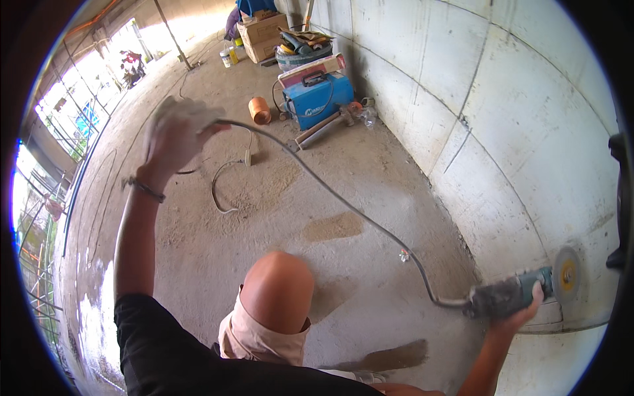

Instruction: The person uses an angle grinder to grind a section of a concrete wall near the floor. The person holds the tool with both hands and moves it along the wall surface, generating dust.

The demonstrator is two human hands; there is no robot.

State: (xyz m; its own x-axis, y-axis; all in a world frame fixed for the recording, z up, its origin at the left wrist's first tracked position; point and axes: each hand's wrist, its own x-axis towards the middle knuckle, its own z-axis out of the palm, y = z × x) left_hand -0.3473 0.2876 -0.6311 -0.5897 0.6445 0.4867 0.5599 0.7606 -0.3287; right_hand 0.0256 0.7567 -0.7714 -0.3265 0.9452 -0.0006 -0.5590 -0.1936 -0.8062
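Note:
My right hand (520,315) is wrapped round an angle grinder (505,296), dark and dusty with a green head. Its disc (566,274), with a yellow centre, is beside the pale block wall (528,171) at the right; whether it touches I cannot tell. From the grinder's rear end a grey power cord (356,210) runs up in a long curve to my left hand (177,132). That hand is raised at the left, smeared by motion, and its fingers are closed on the cord. A short dark length of cord shows below it.
A blue welding machine (319,100) stands by the wall, with an orange container (260,111) and a rusty metal bar (321,130) near it. Behind are a tub of tools (305,59) and a cardboard box (261,36). A loose cable with a plug (248,157) lies on the sandy concrete floor.

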